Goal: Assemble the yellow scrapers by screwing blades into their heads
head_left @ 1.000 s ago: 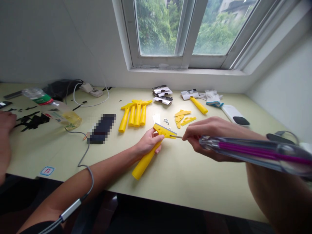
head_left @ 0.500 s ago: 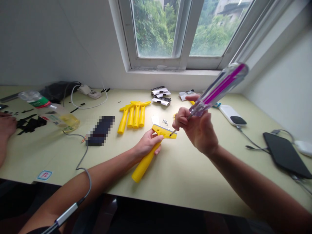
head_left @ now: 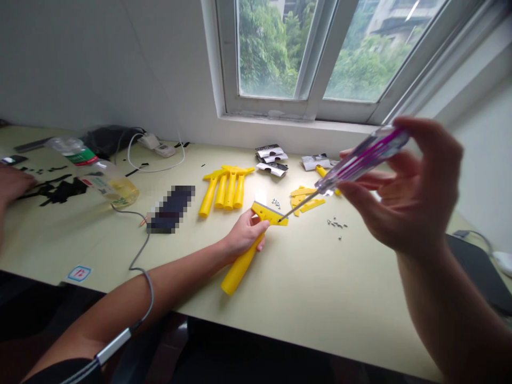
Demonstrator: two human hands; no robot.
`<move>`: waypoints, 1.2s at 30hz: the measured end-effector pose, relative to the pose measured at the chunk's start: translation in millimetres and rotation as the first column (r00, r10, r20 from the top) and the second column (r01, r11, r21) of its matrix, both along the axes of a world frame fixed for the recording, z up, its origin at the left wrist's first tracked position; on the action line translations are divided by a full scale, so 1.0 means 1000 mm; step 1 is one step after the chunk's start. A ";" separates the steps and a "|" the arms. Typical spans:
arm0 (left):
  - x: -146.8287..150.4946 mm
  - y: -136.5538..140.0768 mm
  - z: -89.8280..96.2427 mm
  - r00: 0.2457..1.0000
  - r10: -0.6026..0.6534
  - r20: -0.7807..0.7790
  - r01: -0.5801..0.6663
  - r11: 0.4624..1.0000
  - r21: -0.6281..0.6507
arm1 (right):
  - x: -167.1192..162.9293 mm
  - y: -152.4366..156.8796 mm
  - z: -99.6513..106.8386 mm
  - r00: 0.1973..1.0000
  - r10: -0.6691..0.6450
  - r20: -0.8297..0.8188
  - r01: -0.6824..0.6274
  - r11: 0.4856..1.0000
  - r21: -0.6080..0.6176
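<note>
My left hand [head_left: 247,233] is closed around the neck of a yellow scraper [head_left: 240,269], whose wide head carries a grey blade strip along its far edge. In my right hand [head_left: 416,186] is a screwdriver [head_left: 360,160] with a clear and purple handle, gripped by the fingers and thumb. Its thin shaft slants down to the left, and the tip meets a screw spot on the right part of the scraper head. Small nuts [head_left: 276,203] lie just beyond the head. Loose screws [head_left: 337,224] and flat yellow plates [head_left: 306,200] are to its right.
Several yellow scraper handles [head_left: 228,186] lie together behind my left hand. Paper packets [head_left: 272,160] rest near the window wall. Leftward are a pixelated dark object [head_left: 172,208], a tilted bottle [head_left: 100,170] and another person's hand [head_left: 16,184]. A black phone [head_left: 476,266] lies at right.
My right hand has moved from low on the screwdriver, near its shaft, up to the handle's end. The screwdriver leans lower. The view has shifted slightly; my left hand keeps its hold.
</note>
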State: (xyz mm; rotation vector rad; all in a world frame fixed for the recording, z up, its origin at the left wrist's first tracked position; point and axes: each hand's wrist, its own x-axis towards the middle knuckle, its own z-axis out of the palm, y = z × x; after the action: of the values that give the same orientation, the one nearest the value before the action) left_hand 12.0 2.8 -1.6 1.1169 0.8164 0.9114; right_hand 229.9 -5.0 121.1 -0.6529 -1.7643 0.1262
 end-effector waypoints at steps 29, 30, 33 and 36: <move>-0.004 0.006 -0.006 0.912 0.406 -0.062 -0.390 0.902 0.185 | 0.031 -0.022 0.022 0.805 -0.234 0.545 0.333 0.939 -0.089; -0.004 0.006 -0.006 0.912 0.406 -0.061 -0.389 0.902 0.185 | 0.031 -0.021 0.021 0.809 -0.234 0.539 0.339 0.935 -0.102; -0.003 0.006 -0.005 0.914 0.402 -0.059 -0.385 0.902 0.195 | 0.032 -0.019 0.020 0.770 -0.379 0.513 0.471 0.880 -0.057; -0.003 0.004 -0.003 0.911 0.408 -0.061 -0.391 0.901 0.187 | 0.033 -0.018 0.020 0.811 -0.261 0.524 0.353 0.932 -0.082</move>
State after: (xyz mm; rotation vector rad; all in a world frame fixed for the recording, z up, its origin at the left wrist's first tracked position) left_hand 9.1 7.2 -4.9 1.1706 1.0912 1.2969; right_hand 263.1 -22.8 141.4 -1.1798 -2.1332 -0.1310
